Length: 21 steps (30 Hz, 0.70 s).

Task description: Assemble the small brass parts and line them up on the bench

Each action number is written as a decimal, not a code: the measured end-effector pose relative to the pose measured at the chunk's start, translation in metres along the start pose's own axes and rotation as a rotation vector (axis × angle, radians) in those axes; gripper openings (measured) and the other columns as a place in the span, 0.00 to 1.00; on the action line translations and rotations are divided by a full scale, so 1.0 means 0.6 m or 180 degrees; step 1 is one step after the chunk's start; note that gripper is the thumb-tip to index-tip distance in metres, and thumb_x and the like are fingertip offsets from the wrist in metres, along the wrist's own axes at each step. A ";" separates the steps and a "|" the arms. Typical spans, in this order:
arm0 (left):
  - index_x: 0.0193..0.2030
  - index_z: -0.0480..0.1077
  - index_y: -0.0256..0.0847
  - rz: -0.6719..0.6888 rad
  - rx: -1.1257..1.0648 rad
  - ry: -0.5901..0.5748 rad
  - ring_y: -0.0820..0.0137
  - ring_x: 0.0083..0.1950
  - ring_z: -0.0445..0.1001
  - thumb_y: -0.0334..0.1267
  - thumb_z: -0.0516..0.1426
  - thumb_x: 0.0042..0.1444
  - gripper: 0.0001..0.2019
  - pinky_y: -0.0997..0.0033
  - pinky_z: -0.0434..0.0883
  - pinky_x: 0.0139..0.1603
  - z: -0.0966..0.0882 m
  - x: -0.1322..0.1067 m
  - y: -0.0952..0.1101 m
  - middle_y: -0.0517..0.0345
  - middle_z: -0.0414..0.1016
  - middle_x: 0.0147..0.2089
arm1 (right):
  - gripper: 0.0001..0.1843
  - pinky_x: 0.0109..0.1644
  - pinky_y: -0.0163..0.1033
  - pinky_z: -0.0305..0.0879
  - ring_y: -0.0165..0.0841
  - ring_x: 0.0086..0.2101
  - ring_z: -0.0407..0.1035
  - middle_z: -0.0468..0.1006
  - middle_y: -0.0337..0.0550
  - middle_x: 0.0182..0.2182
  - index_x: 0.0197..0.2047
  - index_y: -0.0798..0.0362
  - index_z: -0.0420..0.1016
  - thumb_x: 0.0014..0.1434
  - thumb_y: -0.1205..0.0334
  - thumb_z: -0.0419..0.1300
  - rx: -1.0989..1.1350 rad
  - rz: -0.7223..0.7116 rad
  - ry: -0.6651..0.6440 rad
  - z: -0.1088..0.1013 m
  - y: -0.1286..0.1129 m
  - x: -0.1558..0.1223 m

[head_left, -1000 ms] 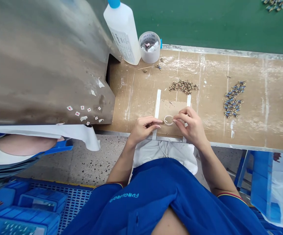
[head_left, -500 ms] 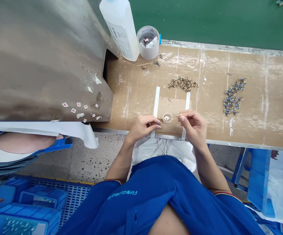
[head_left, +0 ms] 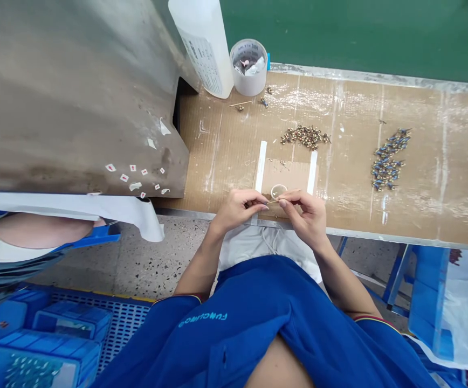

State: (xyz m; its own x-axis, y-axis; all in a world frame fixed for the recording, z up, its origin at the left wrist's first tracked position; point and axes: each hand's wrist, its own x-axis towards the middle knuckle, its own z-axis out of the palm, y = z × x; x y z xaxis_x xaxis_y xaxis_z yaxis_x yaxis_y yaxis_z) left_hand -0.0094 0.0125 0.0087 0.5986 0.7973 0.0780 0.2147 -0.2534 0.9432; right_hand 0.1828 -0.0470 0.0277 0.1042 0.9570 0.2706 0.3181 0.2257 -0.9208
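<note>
My left hand (head_left: 240, 207) is pinched shut on a tiny part at the near edge of the workbench (head_left: 420, 178). My right hand (head_left: 304, 211) is closed on a thin stick whose tip points left to the left hand's fingertips. Just beyond both hands a small clear round dish (head_left: 278, 190) sits on a cardboard patch (head_left: 288, 175) held down by two white tape strips. A heap of small brass parts (head_left: 304, 136) lies farther back, and a heap of blue-tipped parts (head_left: 387, 160) lies to the right.
A white bottle (head_left: 204, 43) and a clear cup (head_left: 249, 66) stand at the back left beside a grey metal housing (head_left: 76, 97). Another person's arm (head_left: 35, 231) rests at the left. Blue crates (head_left: 35, 345) sit on the floor, lower left.
My right hand left the clear dish, took the thin stick across it, then drew it back and left to meet the left hand's fingertips. The left hand stayed put.
</note>
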 end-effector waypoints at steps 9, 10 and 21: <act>0.37 0.80 0.35 0.0062 0.0074 -0.0017 0.73 0.30 0.75 0.43 0.62 0.64 0.12 0.76 0.68 0.30 0.000 0.000 -0.002 0.52 0.82 0.32 | 0.07 0.32 0.36 0.71 0.31 0.31 0.78 0.84 0.39 0.31 0.34 0.49 0.77 0.65 0.65 0.61 -0.0191 -0.0254 -0.0097 0.003 -0.005 0.002; 0.37 0.80 0.35 0.0090 0.0074 -0.0014 0.73 0.30 0.75 0.43 0.62 0.64 0.12 0.77 0.68 0.30 0.000 0.000 -0.002 0.52 0.82 0.32 | 0.07 0.32 0.36 0.71 0.31 0.31 0.78 0.84 0.39 0.31 0.34 0.49 0.77 0.66 0.65 0.61 -0.0209 -0.0271 -0.0133 0.003 -0.006 0.002; 0.37 0.80 0.36 0.0204 0.0060 -0.0001 0.72 0.32 0.78 0.38 0.63 0.63 0.08 0.76 0.71 0.32 0.001 0.000 -0.005 0.53 0.82 0.33 | 0.07 0.32 0.36 0.71 0.31 0.31 0.78 0.84 0.39 0.31 0.35 0.48 0.77 0.67 0.63 0.61 -0.0386 -0.0320 -0.0301 -0.002 -0.013 0.005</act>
State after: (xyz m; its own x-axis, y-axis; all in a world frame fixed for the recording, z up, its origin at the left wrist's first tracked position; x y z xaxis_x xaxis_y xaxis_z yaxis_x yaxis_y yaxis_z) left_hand -0.0098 0.0129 0.0055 0.6118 0.7789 0.1380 0.1903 -0.3143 0.9301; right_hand 0.1815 -0.0462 0.0359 -0.0211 0.9449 0.3266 0.4344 0.3029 -0.8483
